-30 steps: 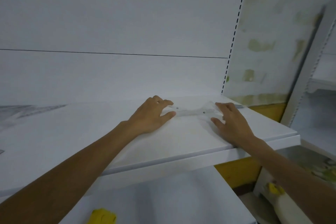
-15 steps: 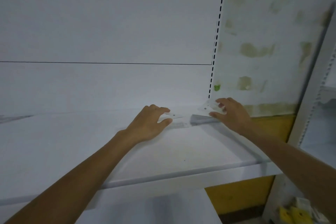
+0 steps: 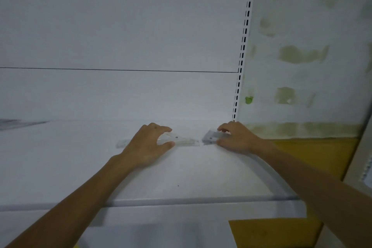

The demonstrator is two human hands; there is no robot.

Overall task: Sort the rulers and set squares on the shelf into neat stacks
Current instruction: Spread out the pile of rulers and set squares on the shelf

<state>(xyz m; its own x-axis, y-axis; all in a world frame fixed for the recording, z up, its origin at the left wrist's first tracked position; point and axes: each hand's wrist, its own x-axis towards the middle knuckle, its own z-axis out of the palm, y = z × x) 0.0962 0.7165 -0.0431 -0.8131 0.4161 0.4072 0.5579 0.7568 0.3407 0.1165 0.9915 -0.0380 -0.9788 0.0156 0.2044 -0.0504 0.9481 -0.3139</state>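
Clear plastic rulers and set squares lie near the back right of the white shelf (image 3: pixel 181 177). My left hand (image 3: pixel 149 145) lies over a flat pile of clear rulers and a set square (image 3: pixel 181 140), thumb and fingers curled round its edges. My right hand (image 3: pixel 237 139) grips a second small bunch of clear set squares (image 3: pixel 211 137) close to the back corner, fingers on top and thumb at the near edge. A narrow gap separates the two piles.
The shelf's back panel (image 3: pixel 120 46) rises right behind the piles. A slotted upright (image 3: pixel 241 56) marks the right corner, with a stained wall (image 3: pixel 302 56) beyond. The shelf's front edge (image 3: pixel 181 201) runs across below my forearms.
My right hand has drawn its clear pieces away from the left pile, so a gap now shows between them. My left hand stays on its pile. My view has moved closer.
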